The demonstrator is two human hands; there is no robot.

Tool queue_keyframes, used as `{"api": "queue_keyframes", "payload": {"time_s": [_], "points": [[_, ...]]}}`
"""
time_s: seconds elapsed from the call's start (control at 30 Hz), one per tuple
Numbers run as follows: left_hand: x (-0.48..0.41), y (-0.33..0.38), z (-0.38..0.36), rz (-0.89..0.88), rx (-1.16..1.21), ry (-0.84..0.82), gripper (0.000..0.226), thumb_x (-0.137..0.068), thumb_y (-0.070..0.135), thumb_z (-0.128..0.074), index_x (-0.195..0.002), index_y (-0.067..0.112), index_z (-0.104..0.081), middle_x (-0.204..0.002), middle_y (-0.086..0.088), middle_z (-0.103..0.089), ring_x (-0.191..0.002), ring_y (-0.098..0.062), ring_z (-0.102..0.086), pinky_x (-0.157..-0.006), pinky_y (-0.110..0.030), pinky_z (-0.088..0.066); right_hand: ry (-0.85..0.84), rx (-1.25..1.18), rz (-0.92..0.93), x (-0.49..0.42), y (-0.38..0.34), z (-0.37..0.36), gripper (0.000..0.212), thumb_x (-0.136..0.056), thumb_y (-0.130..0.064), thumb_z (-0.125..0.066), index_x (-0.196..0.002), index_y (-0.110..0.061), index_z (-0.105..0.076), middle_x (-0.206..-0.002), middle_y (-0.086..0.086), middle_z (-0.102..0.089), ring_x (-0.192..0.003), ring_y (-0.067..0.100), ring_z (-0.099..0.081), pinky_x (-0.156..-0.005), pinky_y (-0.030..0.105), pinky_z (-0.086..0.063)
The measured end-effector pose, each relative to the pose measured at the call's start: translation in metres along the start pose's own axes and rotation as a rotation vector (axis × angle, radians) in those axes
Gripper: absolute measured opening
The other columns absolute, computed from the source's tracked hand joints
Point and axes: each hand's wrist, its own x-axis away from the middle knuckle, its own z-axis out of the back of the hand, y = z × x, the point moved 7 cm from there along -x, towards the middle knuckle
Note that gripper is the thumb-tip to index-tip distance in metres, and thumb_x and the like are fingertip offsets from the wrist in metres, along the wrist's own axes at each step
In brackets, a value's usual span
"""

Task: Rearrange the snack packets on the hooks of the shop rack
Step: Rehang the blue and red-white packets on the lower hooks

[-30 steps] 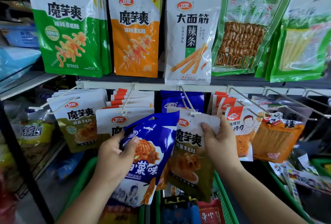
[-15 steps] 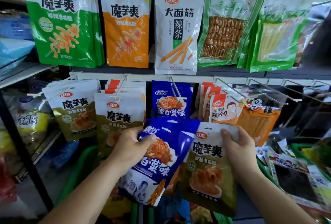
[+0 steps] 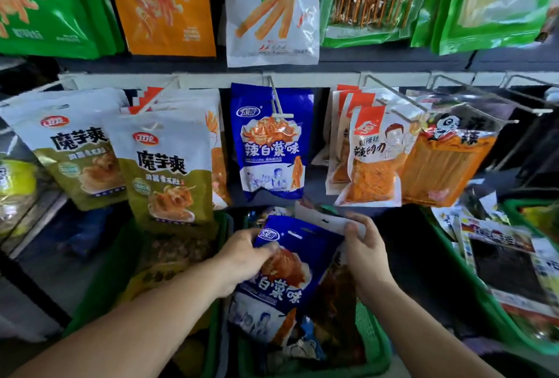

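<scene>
My left hand (image 3: pixel 243 252) grips a blue snack packet (image 3: pixel 284 274) by its upper left corner, low in front of the rack. My right hand (image 3: pixel 364 249) pinches the white top edge of an olive-and-white packet (image 3: pixel 325 221), which lies mostly hidden behind the blue one. Straight above, another blue packet (image 3: pixel 272 141) hangs on the middle hook (image 3: pixel 276 105). Two olive-and-white packets (image 3: pixel 169 169) (image 3: pixel 75 147) hang on the hooks to the left. Orange-and-white packets (image 3: pixel 375 153) hang to the right.
Large green, orange and white packets (image 3: pixel 272 11) hang on the upper row. Green baskets (image 3: pixel 372 344) full of loose packets stand below the rack, with another basket (image 3: pixel 472 287) at the right. Bare wire hooks (image 3: pixel 484 96) stick out at the upper right.
Both hands have dropped lower with their packets. The olive-and-white packet came off the middle hook and now sits behind the blue one. The view tilted down.
</scene>
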Motion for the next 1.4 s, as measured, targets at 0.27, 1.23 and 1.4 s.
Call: {"api": "queue_keyframes", "payload": {"time_s": [0.27,1.23,1.4], "points": [[-0.007,-0.001,0.008,-0.002,0.028,0.015,0.022,-0.096,0.036,-0.070,-0.115,0.025,-0.073,-0.102,0.003,-0.078,-0.093,-0.013,-0.071,-0.067,-0.024,-0.051,-0.021,0.168,-0.062,-0.002,0.009,0.003,0.041,-0.091,-0.027,-0.078,-0.129,-0.026,-0.063,-0.117,0.001,-0.072,-0.104,0.020,-0.072,-0.087,0.047,-0.064],[0.028,0.149,0.078,-0.470,0.454,0.487,0.024,-0.084,0.046,-0.080,-0.085,0.023,-0.074,-0.078,0.002,-0.081,-0.068,-0.017,-0.080,-0.062,-0.043,-0.067,-0.014,0.300,-0.254,-0.058,0.009,0.004,0.024,-0.093,-0.020,-0.077,-0.115,-0.022,-0.066,-0.095,0.013,-0.079,-0.080,0.031,-0.080,-0.079,0.052,-0.066],[0.036,0.151,0.067,-0.503,0.423,0.443,0.020,-0.082,0.043,-0.083,-0.085,0.025,-0.075,-0.080,0.006,-0.082,-0.071,-0.013,-0.080,-0.058,-0.027,-0.063,-0.023,0.297,-0.264,-0.057,0.008,0.002,0.023,-0.093,-0.019,-0.077,-0.113,-0.020,-0.066,-0.092,0.014,-0.080,-0.077,0.031,-0.080,-0.075,0.053,-0.066]]}}
